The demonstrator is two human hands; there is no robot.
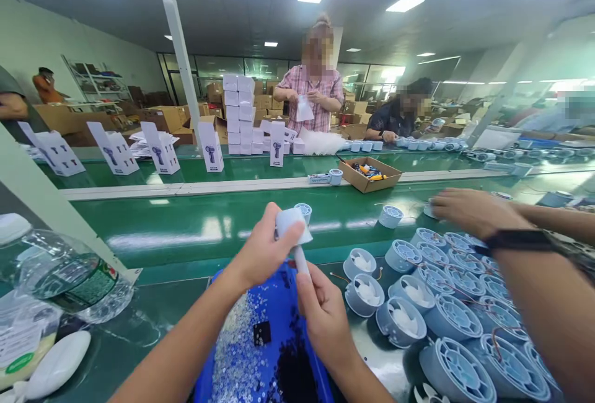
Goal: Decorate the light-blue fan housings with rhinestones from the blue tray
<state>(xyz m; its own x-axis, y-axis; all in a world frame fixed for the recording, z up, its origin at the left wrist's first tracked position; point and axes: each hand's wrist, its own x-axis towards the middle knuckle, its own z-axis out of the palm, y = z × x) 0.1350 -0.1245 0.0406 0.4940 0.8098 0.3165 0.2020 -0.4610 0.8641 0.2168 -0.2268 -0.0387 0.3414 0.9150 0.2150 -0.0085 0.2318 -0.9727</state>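
Observation:
My left hand (264,251) is closed round the top of a pale blue handheld fan body (292,224), thumb pressed on its side. Below, my right hand (323,304) grips the narrow handle, fingers wrapped round it. Under both hands lies a blue tray (325,384) of small clear pieces (237,335) and small black pieces (297,366). A black square piece (261,333) rests among them. Just behind the fan body, a light blue round fan housing (304,211) sits on the green belt (153,220).
At right stand many round fan housings (453,316), some with white blades. A co-worker's hand (469,211) with a black wristband reaches over them. A cardboard box (369,183) of tools sits beyond the belt. Plastic bottle (69,273) at left; printed cartons (211,146) farther back.

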